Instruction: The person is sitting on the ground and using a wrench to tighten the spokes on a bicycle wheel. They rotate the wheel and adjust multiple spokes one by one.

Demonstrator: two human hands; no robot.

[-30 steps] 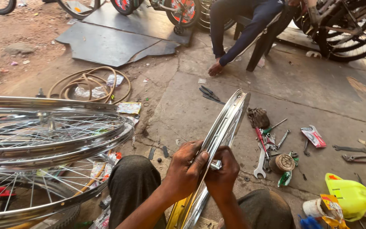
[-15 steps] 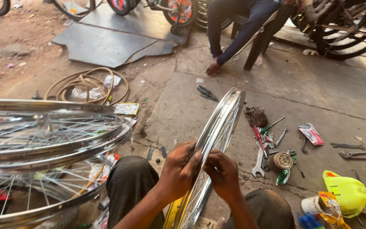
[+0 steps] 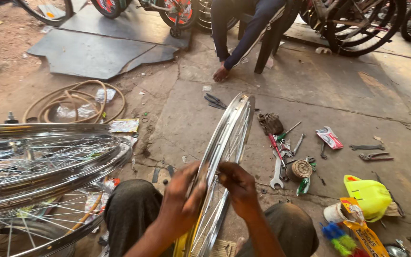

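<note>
A shiny wheel rim [image 3: 227,157] stands upright on edge between the person's knees, on the concrete floor [image 3: 338,100]. The left hand [image 3: 181,197] grips its left side, fingers curled around it; the right hand [image 3: 239,185] pinches the rim's right side. Stacked spoked wheels [image 3: 48,162] lie left; a spanner [image 3: 278,173] lies right.

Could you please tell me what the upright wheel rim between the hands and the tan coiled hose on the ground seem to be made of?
Upright shiny wheel rim: looks like chromed or polished metal, since it shows bright mirror-like reflections. Tan coiled hose: probably rubber or soft plastic, since it is matt, dusty and lies in loose loops.
</note>
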